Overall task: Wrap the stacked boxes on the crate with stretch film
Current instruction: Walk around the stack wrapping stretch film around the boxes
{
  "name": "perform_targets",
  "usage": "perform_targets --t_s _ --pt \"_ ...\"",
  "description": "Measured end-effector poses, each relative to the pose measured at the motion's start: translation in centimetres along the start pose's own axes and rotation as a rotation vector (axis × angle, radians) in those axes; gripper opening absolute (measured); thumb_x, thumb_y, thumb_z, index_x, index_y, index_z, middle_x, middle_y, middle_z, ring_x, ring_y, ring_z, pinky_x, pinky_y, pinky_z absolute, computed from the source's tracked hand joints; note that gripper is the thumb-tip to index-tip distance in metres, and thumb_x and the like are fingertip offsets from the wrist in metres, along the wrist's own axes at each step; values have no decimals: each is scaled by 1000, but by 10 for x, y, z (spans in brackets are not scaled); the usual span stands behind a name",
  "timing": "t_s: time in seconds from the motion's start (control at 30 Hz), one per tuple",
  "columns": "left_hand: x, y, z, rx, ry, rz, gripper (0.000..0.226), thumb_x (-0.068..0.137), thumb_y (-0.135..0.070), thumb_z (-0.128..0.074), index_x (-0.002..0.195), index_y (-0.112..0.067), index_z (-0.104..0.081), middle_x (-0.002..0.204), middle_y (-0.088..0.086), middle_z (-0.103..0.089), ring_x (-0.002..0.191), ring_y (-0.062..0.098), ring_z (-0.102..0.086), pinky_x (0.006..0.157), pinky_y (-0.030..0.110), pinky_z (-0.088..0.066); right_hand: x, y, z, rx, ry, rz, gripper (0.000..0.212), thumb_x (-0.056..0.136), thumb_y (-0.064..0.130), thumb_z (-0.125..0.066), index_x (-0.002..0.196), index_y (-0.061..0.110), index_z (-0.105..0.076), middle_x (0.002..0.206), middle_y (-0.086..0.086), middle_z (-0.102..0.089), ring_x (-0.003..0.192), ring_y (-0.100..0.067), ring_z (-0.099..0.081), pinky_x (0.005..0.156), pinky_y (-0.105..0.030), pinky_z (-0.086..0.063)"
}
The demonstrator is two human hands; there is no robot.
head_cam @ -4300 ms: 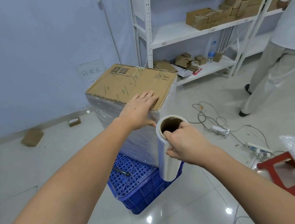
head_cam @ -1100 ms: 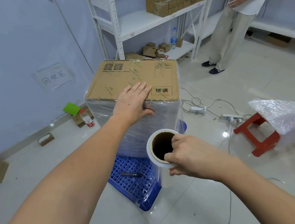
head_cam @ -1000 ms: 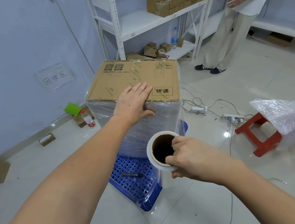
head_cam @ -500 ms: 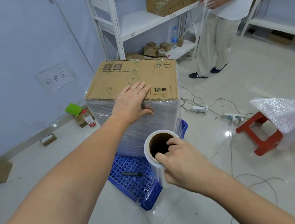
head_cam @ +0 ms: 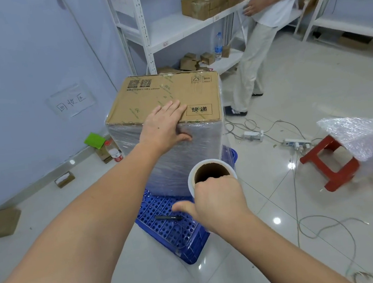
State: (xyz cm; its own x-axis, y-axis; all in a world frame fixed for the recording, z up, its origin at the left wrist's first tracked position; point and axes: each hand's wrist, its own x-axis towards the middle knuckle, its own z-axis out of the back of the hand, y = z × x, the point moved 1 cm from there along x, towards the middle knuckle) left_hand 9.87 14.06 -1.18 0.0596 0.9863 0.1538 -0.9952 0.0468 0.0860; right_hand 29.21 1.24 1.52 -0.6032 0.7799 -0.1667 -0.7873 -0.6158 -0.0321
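Note:
The stack of cardboard boxes (head_cam: 168, 92) stands on a blue plastic crate (head_cam: 172, 231), its sides covered in shiny stretch film. My left hand (head_cam: 165, 125) lies flat on the near top edge of the stack, thumb against the wrapped side. My right hand (head_cam: 217, 200) grips the upright stretch film roll (head_cam: 210, 172) by its top, fingers hooked into the brown cardboard core. The roll hangs close to the stack's near right corner, and film runs from it to that corner. A black pen (head_cam: 167, 217) lies on the crate's perforated top.
A person (head_cam: 258, 28) in white works at the metal shelving (head_cam: 168, 27) right behind the stack. Power strips and cables (head_cam: 295, 144) trail across the floor to the right. A red stool (head_cam: 329, 162) carries bubble wrap (head_cam: 364, 139). Small boxes and a bottle (head_cam: 113, 152) sit by the left wall.
I have walked around the stack, so a different side faces me. The roll moved a little right toward the corner. The person behind stepped left, closer to the stack.

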Motion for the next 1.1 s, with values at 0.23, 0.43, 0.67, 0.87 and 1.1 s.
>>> perform_targets --t_s 0.23,0.43,0.67,0.87,1.1 --pt "2 2 -3 -16 -15 -15 107 81 -79 -60 164 -26 -19 172 -2 -21 158 17 -17 128 42 -13 7 7 -7 -151 -51 -55 52 102 54 -31 88 17 -64 62 -2 -51 57 -23 -52 61 -34 -41" --pt "-3 8 -8 -34 -25 -43 105 84 -75 -63 164 -24 -17 172 1 -18 159 19 -14 128 46 -13 11 16 -14 -145 -14 -34 33 102 28 -36 132 29 -50 73 -4 -39 65 -26 -46 70 -38 -33" --pt "7 21 -7 -7 18 -199 105 87 -64 -69 164 -19 -13 173 6 -14 159 24 -15 127 47 -19 18 36 -15 -39 6 -398 24 95 37 -46 88 15 -41 64 3 -41 56 -23 -41 66 -35 -34" --pt "21 83 15 -108 92 -514 95 90 -58 -71 164 -29 -21 171 -2 -18 156 18 -23 126 43 -25 22 52 -17 -80 -89 -607 58 86 77 -39 82 19 -46 60 4 -49 53 -17 -44 56 -33 -33" --pt "28 122 -3 -78 181 -493 100 85 -88 -40 164 -41 -1 174 -3 0 160 28 -3 129 51 -7 25 48 -20 -55 -138 -642 58 90 77 -32 82 21 -43 61 5 -44 67 -20 -44 64 -32 -27"
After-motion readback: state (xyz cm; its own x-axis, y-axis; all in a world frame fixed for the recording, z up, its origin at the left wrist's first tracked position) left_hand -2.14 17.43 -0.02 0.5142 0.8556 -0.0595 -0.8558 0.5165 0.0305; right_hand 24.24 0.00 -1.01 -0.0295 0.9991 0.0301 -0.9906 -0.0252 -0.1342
